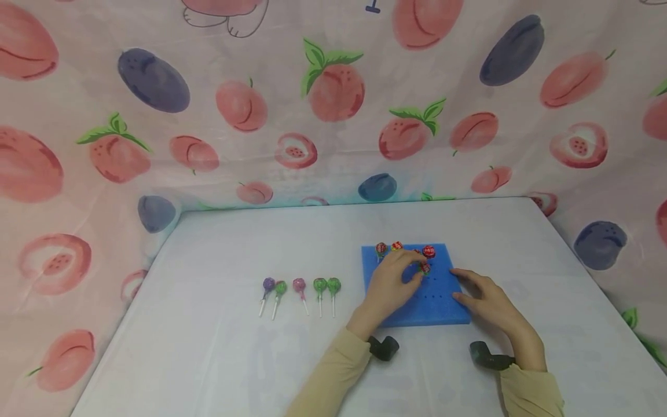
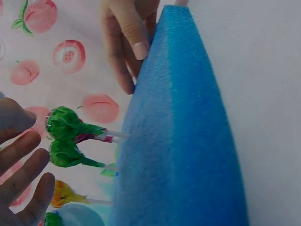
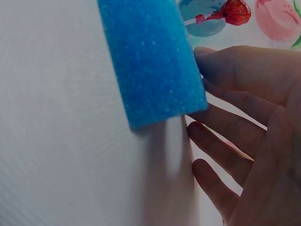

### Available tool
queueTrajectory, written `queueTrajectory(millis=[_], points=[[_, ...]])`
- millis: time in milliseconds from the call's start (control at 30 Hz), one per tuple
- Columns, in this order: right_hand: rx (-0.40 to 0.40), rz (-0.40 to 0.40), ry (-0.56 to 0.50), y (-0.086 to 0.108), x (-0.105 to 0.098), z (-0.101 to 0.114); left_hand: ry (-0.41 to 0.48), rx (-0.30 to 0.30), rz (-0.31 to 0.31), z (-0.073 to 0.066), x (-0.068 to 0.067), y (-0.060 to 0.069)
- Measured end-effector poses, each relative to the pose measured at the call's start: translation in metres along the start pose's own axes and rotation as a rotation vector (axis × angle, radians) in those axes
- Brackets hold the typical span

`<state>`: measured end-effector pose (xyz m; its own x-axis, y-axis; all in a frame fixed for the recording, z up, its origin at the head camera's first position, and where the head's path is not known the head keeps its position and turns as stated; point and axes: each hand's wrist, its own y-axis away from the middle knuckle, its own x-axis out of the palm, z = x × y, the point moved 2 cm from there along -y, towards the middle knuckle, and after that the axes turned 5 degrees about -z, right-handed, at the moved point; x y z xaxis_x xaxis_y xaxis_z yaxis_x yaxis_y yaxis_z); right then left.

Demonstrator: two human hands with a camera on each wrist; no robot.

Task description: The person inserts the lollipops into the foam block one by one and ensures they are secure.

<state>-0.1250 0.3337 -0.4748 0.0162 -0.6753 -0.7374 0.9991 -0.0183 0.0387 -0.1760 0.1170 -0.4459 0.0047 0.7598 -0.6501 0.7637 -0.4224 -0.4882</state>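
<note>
A blue foam block (image 1: 432, 313) with rows of small holes lies on the table. Several wrapped lollipops stand in its far part, among them a red one (image 1: 428, 251) and a dark red one (image 1: 381, 248). My left hand (image 1: 391, 281) is over the block, thumb and fingers spread around a green-and-red lollipop (image 1: 425, 268). In the left wrist view, a small gap separates the fingertips from the green lollipop (image 2: 63, 122), whose stick stands in the foam. My right hand (image 1: 487, 298) rests at the block's right edge, fingers loosely extended against its side.
Left of the block lies a row of lollipops on the white table (image 1: 208, 347): a purple one (image 1: 268, 284), a pink one (image 1: 299, 285) and several green ones (image 1: 320, 284). A fruit-print cloth (image 1: 292, 191) hangs behind the table.
</note>
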Motion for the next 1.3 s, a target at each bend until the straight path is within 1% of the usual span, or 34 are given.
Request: queueTrajectory(millis=[167,267,400,467,600,700,1000,1200,1300], points=[[0.003,0.005,-0.007,0.0,0.0,0.001,0.013,-0.004,-0.012,0.0,-0.006,0.0],[0.01,0.006,-0.002,0.0,0.0,0.001,0.042,-0.013,-0.019,-0.001,-0.01,-0.001],[0.01,0.005,-0.002,0.0,0.001,0.001,0.05,-0.023,-0.027,0.0,-0.015,-0.001],[0.006,0.003,-0.003,0.0,0.001,0.001,0.037,-0.021,-0.037,0.001,-0.016,-0.002],[0.003,0.002,0.0,0.0,0.001,0.001,0.033,-0.007,-0.064,0.002,-0.02,-0.003],[0.002,0.004,-0.003,0.0,0.001,0.001,0.039,-0.008,-0.077,0.002,-0.023,-0.003],[-0.009,0.008,-0.007,0.0,0.0,-0.001,0.093,-0.086,-0.095,0.006,-0.033,-0.003],[-0.012,0.012,-0.007,-0.001,0.002,0.001,0.134,-0.123,-0.127,0.018,-0.046,-0.001],[-0.002,0.01,0.003,-0.001,0.0,0.001,0.132,-0.135,-0.125,0.022,-0.053,0.0]])
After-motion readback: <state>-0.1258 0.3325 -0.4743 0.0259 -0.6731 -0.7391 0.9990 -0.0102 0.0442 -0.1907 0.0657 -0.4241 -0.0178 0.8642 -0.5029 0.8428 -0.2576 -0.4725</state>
